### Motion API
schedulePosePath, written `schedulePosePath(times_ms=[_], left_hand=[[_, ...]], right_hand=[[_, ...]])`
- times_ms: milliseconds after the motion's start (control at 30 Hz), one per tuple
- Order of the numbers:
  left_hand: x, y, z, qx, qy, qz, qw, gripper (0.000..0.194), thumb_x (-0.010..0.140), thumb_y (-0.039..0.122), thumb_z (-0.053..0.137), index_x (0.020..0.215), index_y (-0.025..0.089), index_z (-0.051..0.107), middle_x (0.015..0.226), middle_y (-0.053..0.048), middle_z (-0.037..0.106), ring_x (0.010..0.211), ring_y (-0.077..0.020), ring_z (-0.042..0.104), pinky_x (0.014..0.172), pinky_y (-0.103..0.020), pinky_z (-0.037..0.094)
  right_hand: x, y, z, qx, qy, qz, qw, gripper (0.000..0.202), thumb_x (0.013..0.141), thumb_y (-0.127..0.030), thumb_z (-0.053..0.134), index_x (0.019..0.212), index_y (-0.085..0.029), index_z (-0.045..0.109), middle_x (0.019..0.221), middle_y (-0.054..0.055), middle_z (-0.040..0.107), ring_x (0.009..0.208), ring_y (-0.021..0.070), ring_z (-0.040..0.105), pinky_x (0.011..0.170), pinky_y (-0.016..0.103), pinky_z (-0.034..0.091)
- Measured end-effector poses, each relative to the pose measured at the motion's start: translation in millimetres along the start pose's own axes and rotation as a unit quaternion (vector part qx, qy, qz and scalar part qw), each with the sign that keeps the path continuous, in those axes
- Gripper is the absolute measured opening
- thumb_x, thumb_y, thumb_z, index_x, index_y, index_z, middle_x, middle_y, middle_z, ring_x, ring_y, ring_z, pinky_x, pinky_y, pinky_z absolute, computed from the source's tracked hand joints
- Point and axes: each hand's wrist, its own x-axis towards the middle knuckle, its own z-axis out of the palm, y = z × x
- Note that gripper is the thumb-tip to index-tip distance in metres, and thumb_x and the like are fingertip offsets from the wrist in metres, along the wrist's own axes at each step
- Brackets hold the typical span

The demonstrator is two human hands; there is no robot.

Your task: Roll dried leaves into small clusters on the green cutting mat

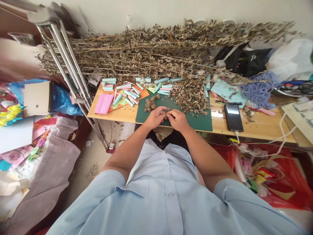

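Observation:
My left hand (156, 117) and my right hand (177, 119) meet fingertip to fingertip over the front part of a green mat (200, 122). The fingers of both are closed in a pinch; a small brown bit shows between them, too small to name. Just behind my left hand sits a small pile of crumpled brown balls (150, 103). Loose dried leaves (193, 98) are heaped on the mat beyond my right hand.
Rolled blue and pink papers (130, 94) and a pink sheet (104, 103) lie at left. Long dried stalks (146, 49) stretch along the wall. A phone (233, 117) with a cable and blue-purple yarn (259, 88) are at right. Metal crutches (70, 68) lean at the table's left end.

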Motion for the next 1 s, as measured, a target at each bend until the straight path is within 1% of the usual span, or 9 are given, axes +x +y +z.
schedulePosePath(times_ms=[200, 300, 433, 733, 867, 1000], left_hand=[[-0.4, 3.8, 0.2, 0.062, -0.002, 0.008, 0.998, 0.038, 0.083, 0.014, 0.053, 0.121, 0.014, 0.058, 0.074, 0.002, 0.061, 0.061, -0.0081, 0.055, 0.06, -0.021, 0.042], [-0.2, 7.5, 0.0, 0.045, -0.008, 0.0, 0.999, 0.04, 0.082, 0.012, 0.051, 0.122, 0.014, 0.057, 0.072, 0.003, 0.061, 0.059, -0.0082, 0.054, 0.059, -0.021, 0.042], [-0.3, 9.8, 0.0, 0.016, -0.01, -0.012, 1.0, 0.04, 0.083, 0.012, 0.05, 0.123, 0.014, 0.054, 0.07, 0.004, 0.06, 0.057, -0.0079, 0.055, 0.057, -0.02, 0.041], [-0.1, 6.6, 0.0, 0.024, -0.004, -0.007, 1.0, 0.04, 0.087, 0.017, 0.054, 0.126, 0.015, 0.052, 0.072, 0.004, 0.062, 0.056, -0.0073, 0.055, 0.057, -0.02, 0.041], [0.6, 4.4, -0.1, 0.027, -0.004, -0.006, 1.0, 0.041, 0.087, 0.018, 0.054, 0.128, 0.015, 0.052, 0.074, 0.003, 0.062, 0.057, -0.0074, 0.055, 0.057, -0.02, 0.041], [1.4, 2.3, 0.6, 0.055, 0.004, 0.001, 0.998, 0.041, 0.086, 0.016, 0.054, 0.127, 0.015, 0.055, 0.074, 0.002, 0.063, 0.06, -0.0086, 0.055, 0.061, -0.021, 0.042]], right_hand=[[-3.1, 3.4, 3.1, -0.063, 0.006, -0.015, 0.998, 0.01, 0.091, -0.02, 0.056, 0.085, -0.023, 0.064, 0.08, 0.005, 0.065, 0.075, 0.0205, 0.06, 0.071, 0.033, 0.05], [-2.9, 6.6, 4.7, -0.064, 0.021, 0.003, 0.998, 0.009, 0.089, -0.02, 0.056, 0.086, -0.022, 0.064, 0.08, 0.005, 0.064, 0.074, 0.02, 0.059, 0.07, 0.033, 0.049], [-1.4, 7.9, 5.2, -0.035, 0.051, 0.04, 0.997, 0.013, 0.094, -0.026, 0.055, 0.089, -0.023, 0.066, 0.081, 0.005, 0.065, 0.073, 0.0197, 0.059, 0.07, 0.033, 0.05], [1.8, -1.3, -0.7, 0.018, -0.001, 0.028, 0.999, 0.021, 0.099, -0.031, 0.053, 0.089, -0.024, 0.069, 0.085, 0.005, 0.069, 0.08, 0.0206, 0.064, 0.076, 0.035, 0.052], [1.8, -0.9, -0.8, 0.016, 0.002, 0.027, 1.0, 0.016, 0.097, -0.03, 0.056, 0.09, -0.024, 0.07, 0.084, 0.005, 0.069, 0.077, 0.0202, 0.064, 0.073, 0.034, 0.052], [1.2, 0.0, 0.7, -0.013, 0.001, 0.022, 1.0, 0.014, 0.094, -0.026, 0.057, 0.086, -0.023, 0.067, 0.08, 0.004, 0.067, 0.071, 0.019, 0.06, 0.069, 0.033, 0.05]])
